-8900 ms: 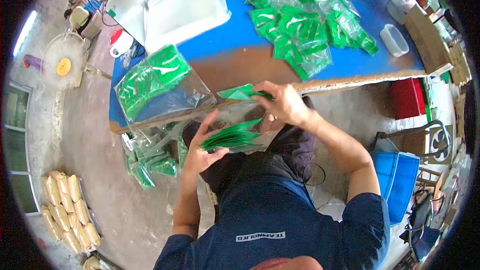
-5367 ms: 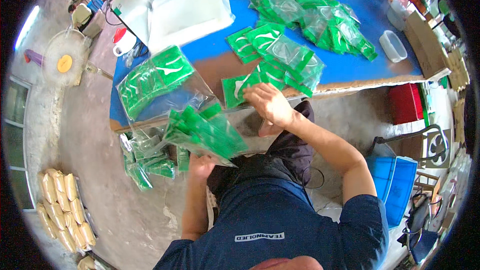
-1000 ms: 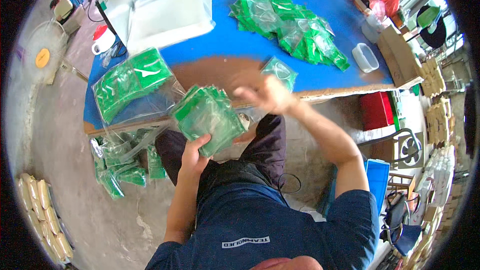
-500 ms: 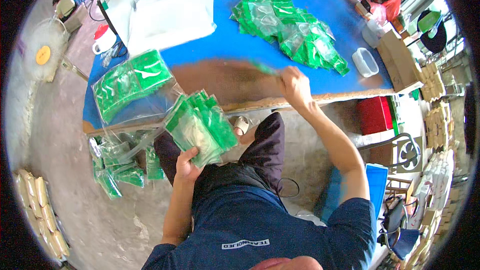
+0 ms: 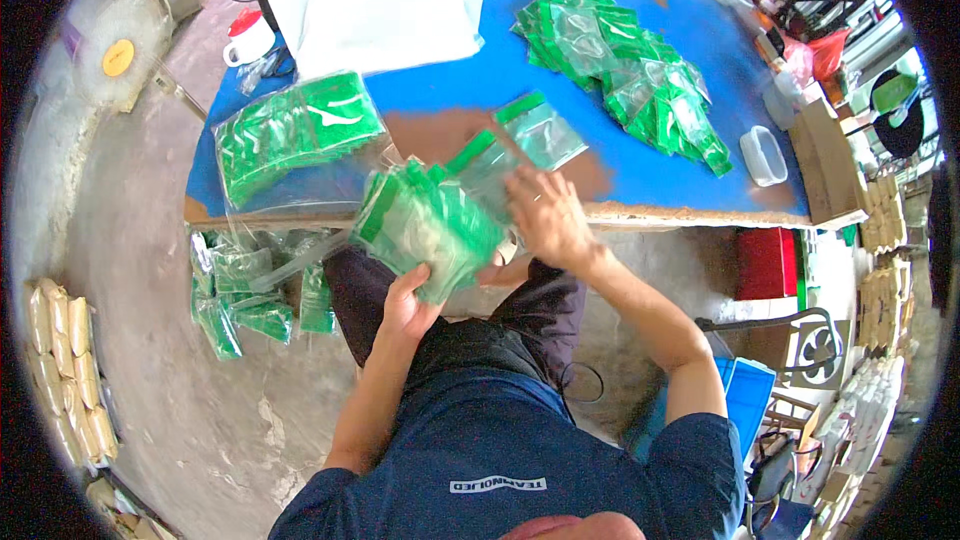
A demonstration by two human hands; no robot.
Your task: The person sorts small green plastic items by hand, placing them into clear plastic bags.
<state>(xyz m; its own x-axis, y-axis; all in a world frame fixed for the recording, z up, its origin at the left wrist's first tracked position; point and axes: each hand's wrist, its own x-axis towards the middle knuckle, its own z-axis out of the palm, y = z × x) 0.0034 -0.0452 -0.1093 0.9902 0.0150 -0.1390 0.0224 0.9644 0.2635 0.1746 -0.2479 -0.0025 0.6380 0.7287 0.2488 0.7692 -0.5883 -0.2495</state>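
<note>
Above the lap, we find the left hand (image 5: 408,308) holding a stack of flat green-and-clear plastic packets (image 5: 430,230), pinched between a thumb laid on the upper face and fingers hidden beneath. We record the stack as unevenly fanned, its far end overlapping the table edge in our view. Beside it, the right hand (image 5: 548,215) is palm down at a loose clear packet with a green band (image 5: 485,178); its fingers are slightly bent and close together, and we cannot tell whether they pinch the film. A second banded packet (image 5: 545,135) lies just beyond, on the table

Below the table's left end, we note further green packets (image 5: 240,290); to the right, a red box (image 5: 766,264) and a blue plastic bin (image 5: 745,395). The blue table (image 5: 430,90) shows brown worn patches. On its left side we list a large clear bag of green packets (image 5: 295,140). Farther across are a translucent tub (image 5: 764,156), a broad heap of similar packets (image 5: 630,70), a white mug with a red lid (image 5: 250,37) and a shiny pale tray (image 5: 390,15). Beyond the table's left side, we observe a round fan with a yellow hub (image 5: 118,58)
</note>
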